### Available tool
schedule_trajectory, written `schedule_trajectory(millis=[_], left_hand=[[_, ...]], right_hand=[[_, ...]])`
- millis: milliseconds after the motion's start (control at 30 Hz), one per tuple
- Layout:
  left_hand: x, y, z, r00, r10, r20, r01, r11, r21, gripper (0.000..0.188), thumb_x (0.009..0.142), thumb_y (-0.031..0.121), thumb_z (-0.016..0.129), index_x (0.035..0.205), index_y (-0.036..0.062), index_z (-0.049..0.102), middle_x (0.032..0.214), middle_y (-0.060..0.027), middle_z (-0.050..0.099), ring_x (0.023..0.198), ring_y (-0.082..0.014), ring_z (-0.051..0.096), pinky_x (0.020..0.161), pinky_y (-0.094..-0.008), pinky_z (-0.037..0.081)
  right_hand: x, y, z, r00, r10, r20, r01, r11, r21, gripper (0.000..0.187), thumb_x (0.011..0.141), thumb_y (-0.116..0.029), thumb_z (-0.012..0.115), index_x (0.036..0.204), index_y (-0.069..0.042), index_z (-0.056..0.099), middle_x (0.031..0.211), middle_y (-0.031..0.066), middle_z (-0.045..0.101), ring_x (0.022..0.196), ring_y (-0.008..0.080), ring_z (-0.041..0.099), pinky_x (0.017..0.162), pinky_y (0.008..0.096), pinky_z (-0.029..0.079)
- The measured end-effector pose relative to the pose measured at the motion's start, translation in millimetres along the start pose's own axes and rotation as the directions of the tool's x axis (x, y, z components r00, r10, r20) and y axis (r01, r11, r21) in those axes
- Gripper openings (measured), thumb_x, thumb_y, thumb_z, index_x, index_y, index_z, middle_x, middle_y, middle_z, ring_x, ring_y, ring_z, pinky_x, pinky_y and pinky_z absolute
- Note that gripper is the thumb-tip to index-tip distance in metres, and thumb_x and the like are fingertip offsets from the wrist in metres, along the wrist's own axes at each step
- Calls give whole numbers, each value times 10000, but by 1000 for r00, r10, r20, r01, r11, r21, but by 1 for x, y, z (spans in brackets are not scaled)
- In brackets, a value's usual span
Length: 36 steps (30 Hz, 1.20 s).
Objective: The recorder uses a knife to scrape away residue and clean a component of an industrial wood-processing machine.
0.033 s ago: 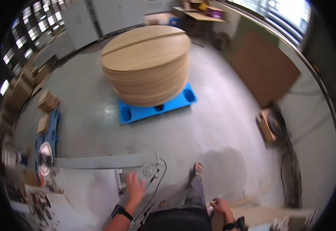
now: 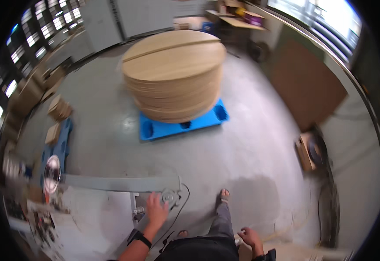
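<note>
**While the left hand (image 2: pixel 157 213) is spread beside a round grey fitting (image 2: pixel 169 198), the right hand (image 2: pixel 251 237) hangs low**

The fitting sits at the right-hand end of a long grey beam (image 2: pixel 120 183), which runs along the far edge of a white worktop (image 2: pixel 94 213). The left hand's fingers are parted and slightly bent, with nothing visible between them; blur hides whether their tips touch the fitting or only overlap it in view. The right hand is loosely curled near a pale board (image 2: pixel 303 252) at the lower edge, and I cannot tell whether it pinches anything.

Judging by its look, the fitting is hard, stiff and probably metal, so squeezing should not harm it, though its smooth face may be slippery. Its outer rim seems the best place to take hold, with thumb and fingers on opposite sides. The beam looks heavy and rigid. A dark cable (image 2: pixel 182 212) loops down just beside it, likely soft and easily snagged, so fingers should stay clear.
</note>
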State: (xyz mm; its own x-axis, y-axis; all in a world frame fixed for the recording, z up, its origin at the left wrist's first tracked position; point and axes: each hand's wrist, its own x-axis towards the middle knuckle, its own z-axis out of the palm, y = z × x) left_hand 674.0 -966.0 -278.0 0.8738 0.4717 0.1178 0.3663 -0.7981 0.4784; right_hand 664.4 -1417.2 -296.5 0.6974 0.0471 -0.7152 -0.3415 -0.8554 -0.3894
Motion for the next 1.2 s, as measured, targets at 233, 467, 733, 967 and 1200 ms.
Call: schedule_trajectory(millis=[233,467,733,967,1200], left_hand=[[54,21,79,867,-477,-147,487,872,45,738,828,394,715,1320,-86,447,1374,-367,433,1284,-517,416,1058,-552,375],[91,62,84,650,-754,-97,759,650,36,732,849,416,688,1340,-70,445,1368,-335,453,1295,-483,432,1036,-540,390],[186,50,82,779,-591,-210,624,764,165,420,870,332,661,1157,27,640,1371,-224,504,1386,-390,365,1103,-605,284],[174,25,110,680,-730,75,683,667,296,238,817,217,581,890,34,714,1041,-183,688,1332,-347,466,1145,-588,252],[224,21,90,288,-926,245,915,342,214,250,764,259,617,894,90,746,929,-146,719,1062,-345,659,1066,-526,390]], right_hand=[[185,-86,-177,981,-168,96,186,956,-228,505,834,-392,716,1158,-7,672,965,207,735,976,338,704,881,416,539],[357,-257,-312,844,-528,93,506,725,-467,374,910,-324,690,1158,-47,657,884,218,717,840,351,694,739,452,541],[473,-480,-270,536,-653,535,827,278,-489,335,918,-296,680,1106,-22,643,1011,225,693,884,414,650,789,470,534],[496,-670,-185,380,-485,787,915,74,-396,345,901,-321,687,1133,-69,648,987,231,709,944,398,676,824,477,534],[502,-849,-62,263,-398,879,950,-51,-308,526,850,-426,723,1235,-77,645,1087,246,688,1037,383,662,897,467,518]])
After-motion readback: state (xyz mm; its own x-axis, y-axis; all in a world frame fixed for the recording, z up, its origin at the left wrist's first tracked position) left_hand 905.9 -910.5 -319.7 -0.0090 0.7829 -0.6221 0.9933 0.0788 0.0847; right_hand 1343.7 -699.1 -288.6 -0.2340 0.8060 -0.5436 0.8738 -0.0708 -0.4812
